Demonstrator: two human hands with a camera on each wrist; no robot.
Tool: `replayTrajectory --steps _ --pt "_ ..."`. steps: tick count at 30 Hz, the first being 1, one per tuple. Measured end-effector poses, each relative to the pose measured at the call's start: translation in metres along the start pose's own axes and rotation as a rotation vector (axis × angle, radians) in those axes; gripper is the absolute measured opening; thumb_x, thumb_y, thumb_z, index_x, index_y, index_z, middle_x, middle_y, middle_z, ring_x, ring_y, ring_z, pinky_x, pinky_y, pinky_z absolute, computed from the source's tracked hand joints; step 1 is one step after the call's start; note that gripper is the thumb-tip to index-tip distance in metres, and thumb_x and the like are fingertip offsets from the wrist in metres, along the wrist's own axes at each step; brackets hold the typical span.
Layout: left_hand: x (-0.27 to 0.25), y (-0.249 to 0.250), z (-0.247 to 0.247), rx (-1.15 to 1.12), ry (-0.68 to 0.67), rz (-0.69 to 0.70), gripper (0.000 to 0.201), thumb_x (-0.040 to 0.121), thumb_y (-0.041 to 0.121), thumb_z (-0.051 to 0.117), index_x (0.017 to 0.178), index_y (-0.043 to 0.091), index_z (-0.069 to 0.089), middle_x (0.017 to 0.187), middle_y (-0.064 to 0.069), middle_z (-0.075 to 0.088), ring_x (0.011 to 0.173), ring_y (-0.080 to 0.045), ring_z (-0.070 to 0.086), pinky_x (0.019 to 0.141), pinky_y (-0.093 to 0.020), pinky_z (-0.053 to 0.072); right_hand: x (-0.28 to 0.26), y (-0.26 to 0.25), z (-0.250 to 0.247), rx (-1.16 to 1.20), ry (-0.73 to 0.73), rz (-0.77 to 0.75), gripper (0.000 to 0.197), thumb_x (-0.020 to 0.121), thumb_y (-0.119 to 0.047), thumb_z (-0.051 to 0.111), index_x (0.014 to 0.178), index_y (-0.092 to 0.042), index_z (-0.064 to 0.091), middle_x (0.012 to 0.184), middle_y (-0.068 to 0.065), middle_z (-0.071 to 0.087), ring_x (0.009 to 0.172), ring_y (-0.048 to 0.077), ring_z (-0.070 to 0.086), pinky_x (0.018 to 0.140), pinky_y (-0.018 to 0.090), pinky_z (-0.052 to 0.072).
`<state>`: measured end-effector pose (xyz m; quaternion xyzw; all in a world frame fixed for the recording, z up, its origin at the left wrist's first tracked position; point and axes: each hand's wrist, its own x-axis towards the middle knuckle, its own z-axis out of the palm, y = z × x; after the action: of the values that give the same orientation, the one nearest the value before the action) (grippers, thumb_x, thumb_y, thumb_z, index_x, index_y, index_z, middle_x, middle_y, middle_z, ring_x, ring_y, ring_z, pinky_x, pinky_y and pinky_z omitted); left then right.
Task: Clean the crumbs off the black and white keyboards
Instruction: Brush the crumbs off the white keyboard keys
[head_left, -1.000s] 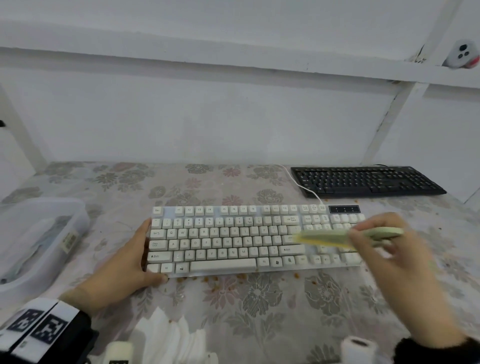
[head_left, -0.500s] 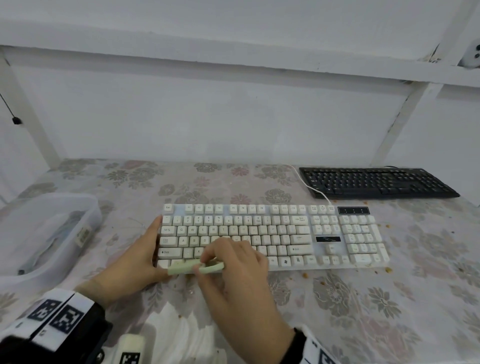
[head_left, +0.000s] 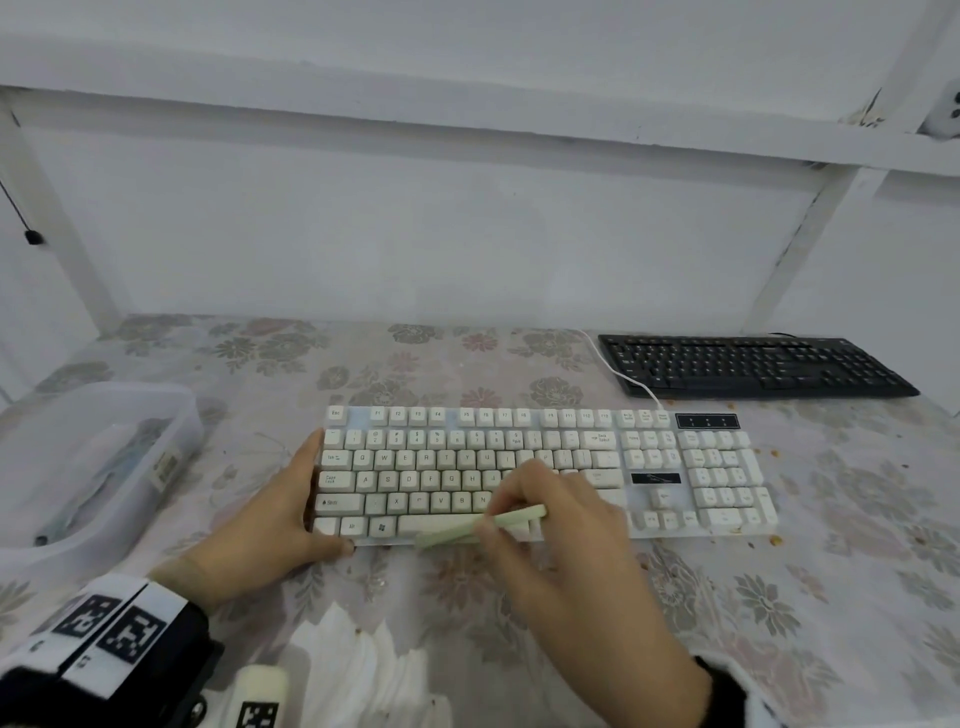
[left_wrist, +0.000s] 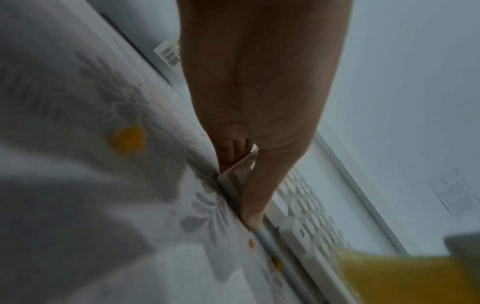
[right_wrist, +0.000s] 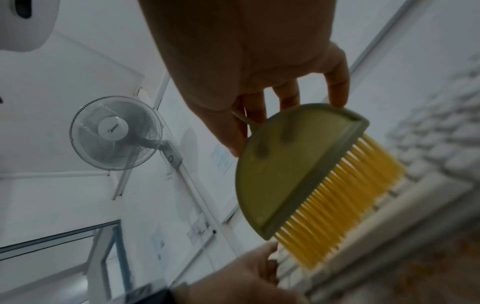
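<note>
The white keyboard (head_left: 545, 467) lies mid-table on the flowered cloth. My left hand (head_left: 291, 509) holds its left front corner, thumb along the front edge and fingers on the side; the left wrist view shows the left hand (left_wrist: 239, 181) on that corner. My right hand (head_left: 545, 530) pinches a green brush (head_left: 483, 525) with yellow bristles over the space bar row. In the right wrist view the right hand (right_wrist: 280, 123) holds the brush (right_wrist: 293, 164), its bristles against the white keyboard (right_wrist: 441, 144). The black keyboard (head_left: 753, 364) sits at the back right. Orange crumbs (head_left: 776, 540) dot the cloth.
A clear plastic bin (head_left: 171, 415) stands at the left. White tissues (head_left: 363, 670) lie at the near edge. A white cable (head_left: 618, 374) runs back from the white keyboard past the black one. A white frame and wall close off the back.
My right hand swept the brush from the keyboard's right end to its lower left, then back right to the space bar. The left hand has kept its hold.
</note>
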<state>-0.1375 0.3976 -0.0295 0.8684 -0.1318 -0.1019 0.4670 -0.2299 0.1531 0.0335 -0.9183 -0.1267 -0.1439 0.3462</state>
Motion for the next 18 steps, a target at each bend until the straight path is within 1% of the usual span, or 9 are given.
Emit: replayTrajectory --steps 2,4,5,7,10,12,15,17,18 --pt "0.001 -0.001 0.0 0.003 0.006 -0.005 0.106 0.07 -0.003 0.078 0.146 0.041 0.018 0.13 0.016 0.058 0.117 0.001 0.057 0.101 -0.029 0.047 0.001 -0.011 0.013 0.061 -0.052 -0.048 0.017 0.079 -0.051 0.035 0.091 -0.038 0.038 0.08 -0.026 0.047 0.089 0.002 0.04 0.089 0.032 0.031" --pt "0.001 -0.002 0.0 0.005 0.01 -0.009 0.106 0.07 0.0 0.08 0.145 0.043 0.019 0.13 0.015 0.059 0.116 -0.002 0.059 0.1 -0.035 0.049 0.001 -0.016 0.028 0.067 -0.078 -0.073 0.015 0.081 -0.049 0.035 0.089 -0.037 0.038 0.082 -0.024 0.047 0.088 -0.001 0.038 0.09 0.035 0.031" --pt "0.001 -0.002 0.0 0.007 0.009 -0.011 0.106 0.07 0.001 0.08 0.145 0.043 0.018 0.13 0.015 0.059 0.116 -0.002 0.059 0.101 -0.036 0.049 0.001 -0.014 0.033 0.042 -0.055 -0.083 0.011 0.083 -0.046 0.038 0.087 -0.036 0.038 0.084 -0.023 0.049 0.087 -0.002 0.039 0.089 0.036 0.034" --pt "0.001 -0.002 0.0 0.009 0.009 -0.016 0.107 0.07 0.0 0.08 0.146 0.042 0.017 0.13 0.014 0.058 0.117 -0.002 0.058 0.101 -0.034 0.048 -0.001 -0.005 0.033 -0.019 0.012 -0.078 0.008 0.084 -0.042 0.042 0.085 -0.036 0.038 0.082 -0.022 0.051 0.083 -0.002 0.039 0.084 0.034 0.037" --pt "0.001 -0.002 0.0 0.01 0.008 -0.021 0.107 0.07 -0.002 0.078 0.147 0.04 0.017 0.127 0.013 0.06 0.115 -0.001 0.058 0.1 -0.031 0.049 -0.006 0.018 0.016 -0.034 -0.024 0.012 0.012 0.081 -0.049 0.039 0.085 -0.038 0.038 0.078 -0.023 0.049 0.083 0.0 0.041 0.084 0.028 0.033" --pt "0.001 -0.002 0.0 0.01 0.004 -0.024 0.107 0.07 -0.002 0.078 0.147 0.04 0.017 0.127 0.013 0.06 0.115 -0.002 0.059 0.1 -0.032 0.049 -0.011 0.033 -0.001 -0.065 -0.04 0.062 0.014 0.079 -0.052 0.038 0.086 -0.04 0.038 0.078 -0.023 0.052 0.086 0.001 0.045 0.082 0.03 0.032" --pt "0.001 -0.002 0.0 0.007 0.003 -0.03 0.106 0.07 -0.002 0.078 0.146 0.04 0.018 0.127 0.014 0.06 0.115 -0.001 0.059 0.1 -0.031 0.048 -0.013 0.041 -0.026 -0.133 0.004 0.12 0.007 0.079 -0.043 0.049 0.079 -0.042 0.042 0.078 -0.021 0.055 0.084 0.0 0.049 0.079 0.035 0.036" --pt "0.001 -0.001 0.0 0.013 0.006 -0.031 0.106 0.07 -0.002 0.079 0.147 0.039 0.018 0.127 0.016 0.06 0.115 0.001 0.058 0.099 -0.027 0.048 -0.012 0.041 -0.036 -0.181 0.075 0.104 0.014 0.081 -0.036 0.054 0.077 -0.04 0.042 0.075 -0.022 0.056 0.079 0.001 0.05 0.077 0.039 0.04" --pt "0.001 -0.001 0.0 0.016 0.008 -0.029 0.106 0.07 -0.002 0.079 0.146 0.04 0.018 0.127 0.017 0.06 0.114 0.001 0.058 0.097 -0.025 0.048 -0.011 0.039 -0.038 -0.168 0.097 0.095 0.016 0.084 -0.034 0.056 0.076 -0.039 0.043 0.078 -0.021 0.057 0.08 0.002 0.05 0.078 0.041 0.042"
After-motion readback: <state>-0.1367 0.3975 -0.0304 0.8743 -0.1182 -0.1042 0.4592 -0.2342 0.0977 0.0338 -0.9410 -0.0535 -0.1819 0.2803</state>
